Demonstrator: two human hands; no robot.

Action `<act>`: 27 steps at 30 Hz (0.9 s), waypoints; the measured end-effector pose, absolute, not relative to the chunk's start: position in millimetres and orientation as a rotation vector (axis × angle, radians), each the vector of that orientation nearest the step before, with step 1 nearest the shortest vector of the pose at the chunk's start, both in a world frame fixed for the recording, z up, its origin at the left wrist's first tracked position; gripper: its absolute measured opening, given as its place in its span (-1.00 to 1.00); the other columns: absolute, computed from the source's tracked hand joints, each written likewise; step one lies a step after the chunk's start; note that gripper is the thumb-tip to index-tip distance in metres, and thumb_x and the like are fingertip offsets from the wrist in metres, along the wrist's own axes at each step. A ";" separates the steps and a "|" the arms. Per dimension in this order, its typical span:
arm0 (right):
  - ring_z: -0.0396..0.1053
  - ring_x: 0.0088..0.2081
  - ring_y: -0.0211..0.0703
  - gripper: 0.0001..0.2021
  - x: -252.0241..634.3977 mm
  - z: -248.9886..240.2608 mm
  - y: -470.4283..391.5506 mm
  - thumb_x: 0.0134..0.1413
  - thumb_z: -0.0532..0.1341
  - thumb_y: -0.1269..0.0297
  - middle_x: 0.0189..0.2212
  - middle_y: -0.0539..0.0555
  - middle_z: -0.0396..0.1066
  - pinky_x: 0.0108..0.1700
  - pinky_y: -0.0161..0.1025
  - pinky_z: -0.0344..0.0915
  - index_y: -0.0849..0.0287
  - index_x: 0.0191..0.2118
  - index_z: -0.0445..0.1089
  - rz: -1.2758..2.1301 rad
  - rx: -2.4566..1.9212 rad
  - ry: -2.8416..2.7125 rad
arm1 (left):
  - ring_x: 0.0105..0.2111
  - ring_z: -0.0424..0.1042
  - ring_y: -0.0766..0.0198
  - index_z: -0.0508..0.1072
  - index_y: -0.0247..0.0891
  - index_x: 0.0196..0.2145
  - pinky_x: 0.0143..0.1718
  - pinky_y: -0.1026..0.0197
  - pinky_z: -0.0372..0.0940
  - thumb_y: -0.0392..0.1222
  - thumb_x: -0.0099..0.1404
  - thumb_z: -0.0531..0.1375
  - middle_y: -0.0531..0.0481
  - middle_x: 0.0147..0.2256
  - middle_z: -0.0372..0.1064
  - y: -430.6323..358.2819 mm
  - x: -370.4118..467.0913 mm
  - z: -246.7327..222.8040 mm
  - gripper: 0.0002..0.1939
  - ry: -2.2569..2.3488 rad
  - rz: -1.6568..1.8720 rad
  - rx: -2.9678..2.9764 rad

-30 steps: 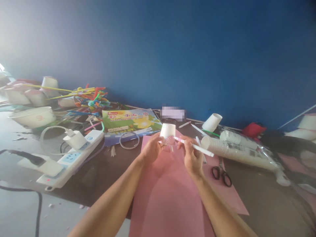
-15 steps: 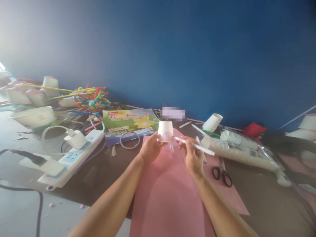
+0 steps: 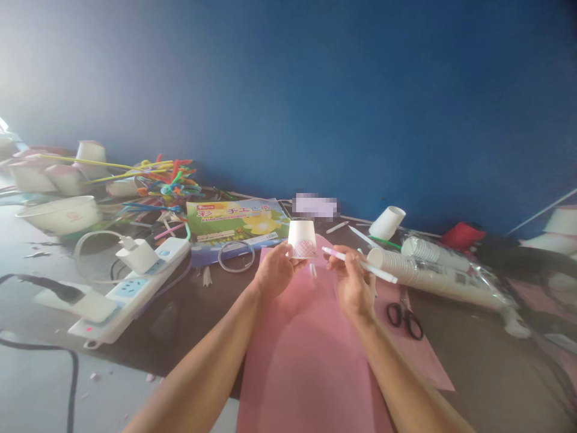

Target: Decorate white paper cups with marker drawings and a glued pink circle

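Note:
A white paper cup (image 3: 301, 233) is held upside down in my left hand (image 3: 277, 272), its rim resting in the fingers. Pink criss-cross lines mark a rounded patch on the cup's near side. My right hand (image 3: 355, 287) grips a white marker pen (image 3: 360, 263) with a pink band; its tip points at the cup but stands a little apart from it. Beneath both hands lies a pink paper sheet (image 3: 306, 361), with a small white pen cap (image 3: 313, 270) on it just below the cup.
To the right are black-handled scissors (image 3: 406, 320), a bagged stack of paper cups (image 3: 433, 276) and a loose cup (image 3: 387, 222). Leftward lie a power strip (image 3: 135, 290), a craft paper pack (image 3: 234, 225), coloured pipe cleaners (image 3: 169, 180) and a bowl (image 3: 61, 215).
My right hand has drawn the pen slightly rightward, so its tip is farther from the cup. My left hand and the cup have hardly moved.

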State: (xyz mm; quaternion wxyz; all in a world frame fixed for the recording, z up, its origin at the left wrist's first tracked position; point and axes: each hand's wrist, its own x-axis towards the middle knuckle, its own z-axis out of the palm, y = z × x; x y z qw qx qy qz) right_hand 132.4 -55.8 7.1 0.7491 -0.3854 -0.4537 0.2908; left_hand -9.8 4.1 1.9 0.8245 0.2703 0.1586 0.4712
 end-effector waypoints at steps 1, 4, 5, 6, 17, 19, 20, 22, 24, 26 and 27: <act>0.36 -0.41 -0.21 -0.79 132.4 7.2 -55.7 0.16 0.14 0.15 -0.52 -0.04 0.36 -0.12 -0.07 0.31 0.13 -0.27 0.45 0.641 -0.834 -0.989 | -0.12 0.45 0.08 0.45 -0.30 -0.34 0.06 -0.02 0.17 -0.22 0.11 0.16 -0.09 -0.23 0.51 4.4 -9.7 1.3 -0.85 0.330 1.003 0.570; 0.36 -0.41 -0.22 -0.80 132.8 6.7 -55.4 0.16 0.14 0.15 -0.52 -0.05 0.36 -0.11 -0.07 0.31 0.12 -0.26 0.46 0.654 -0.824 -0.981 | -0.13 0.46 0.08 0.44 -0.29 -0.37 0.06 -0.03 0.17 -0.22 0.10 0.16 -0.08 -0.25 0.52 5.2 -9.3 0.4 -0.87 0.331 1.002 0.556; 0.36 -0.41 -0.23 -0.80 133.0 6.3 -55.1 0.16 0.14 0.16 -0.52 -0.05 0.36 -0.11 -0.07 0.31 0.11 -0.26 0.46 0.653 -0.823 -0.981 | -0.14 0.46 0.08 0.44 -0.29 -0.36 0.06 -0.03 0.17 -0.22 0.10 0.17 -0.08 -0.26 0.52 5.4 -9.1 0.4 -0.87 0.335 1.000 0.552; 0.36 -0.40 -0.23 -0.80 133.2 5.8 -54.8 0.17 0.13 0.16 -0.51 -0.05 0.36 -0.11 -0.07 0.31 0.11 -0.25 0.46 0.653 -0.822 -0.984 | -0.15 0.46 0.09 0.44 -0.29 -0.37 0.05 -0.02 0.17 -0.22 0.10 0.17 -0.08 -0.26 0.52 5.4 -9.0 0.5 -0.88 0.337 0.999 0.549; 0.40 -0.38 -0.21 -0.73 135.9 -1.6 -50.1 0.15 0.14 0.12 -0.40 0.00 0.39 -0.18 -0.11 0.34 0.13 -0.12 0.40 0.593 -0.920 -0.951 | -0.20 0.47 0.09 0.44 -0.31 -0.38 -0.01 0.00 0.23 -0.19 0.09 0.19 -0.12 -0.23 0.51 3.7 -8.3 3.4 -0.85 0.329 1.010 0.552; 0.41 -0.36 -0.20 -0.68 135.1 -1.1 -51.2 0.17 0.11 0.10 -0.37 0.02 0.41 -0.17 -0.10 0.34 0.12 -0.03 0.36 0.571 -0.953 -0.953 | -0.21 0.47 0.11 0.44 -0.31 -0.33 -0.03 0.02 0.24 -0.19 0.08 0.19 -0.12 -0.24 0.51 2.8 -8.3 5.0 -0.82 0.342 1.013 0.543; 0.42 -0.36 -0.20 -0.65 134.5 -0.4 -51.9 0.19 0.10 0.10 -0.35 0.03 0.42 -0.18 -0.10 0.35 0.11 0.03 0.32 0.560 -0.973 -0.957 | -0.22 0.47 0.12 0.44 -0.31 -0.33 -0.04 0.03 0.25 -0.20 0.08 0.20 -0.11 -0.24 0.52 2.5 -8.4 5.5 -0.82 0.345 1.013 0.540; 0.42 -0.38 -0.20 -0.60 133.0 1.5 -53.6 0.21 0.07 0.10 -0.34 0.03 0.43 -0.20 -0.11 0.36 0.09 0.12 0.22 0.539 -1.021 -0.976 | -0.22 0.47 0.14 0.44 -0.30 -0.33 -0.05 0.05 0.25 -0.21 0.07 0.20 -0.11 -0.25 0.52 2.2 -9.0 5.6 -0.83 0.349 1.009 0.541; 0.43 -0.40 -0.20 -0.59 132.0 3.6 -54.6 0.22 0.06 0.12 -0.36 0.03 0.44 -0.22 -0.11 0.36 0.09 0.15 0.18 0.519 -1.075 -1.012 | -0.23 0.47 0.15 0.44 -0.30 -0.36 -0.05 0.05 0.25 -0.20 0.09 0.20 -0.11 -0.26 0.52 2.3 -9.8 5.3 -0.85 0.341 1.001 0.554; 0.44 -0.37 -0.17 -0.61 131.8 5.0 -54.7 0.22 0.07 0.14 -0.36 0.04 0.45 -0.21 -0.09 0.37 0.12 0.13 0.21 0.476 -1.140 -1.060 | -0.21 0.47 0.14 0.43 -0.30 -0.38 -0.04 0.06 0.25 -0.19 0.10 0.19 -0.11 -0.26 0.51 2.4 -10.4 5.3 -0.86 0.329 0.991 0.559; 0.44 -0.34 -0.14 -0.62 132.1 5.1 -54.5 0.21 0.07 0.15 -0.36 0.05 0.46 -0.19 -0.08 0.37 0.13 0.11 0.24 0.443 -1.170 -1.093 | -0.21 0.47 0.14 0.43 -0.30 -0.38 -0.03 0.06 0.25 -0.19 0.11 0.19 -0.11 -0.25 0.51 2.4 -10.6 5.7 -0.87 0.326 0.985 0.557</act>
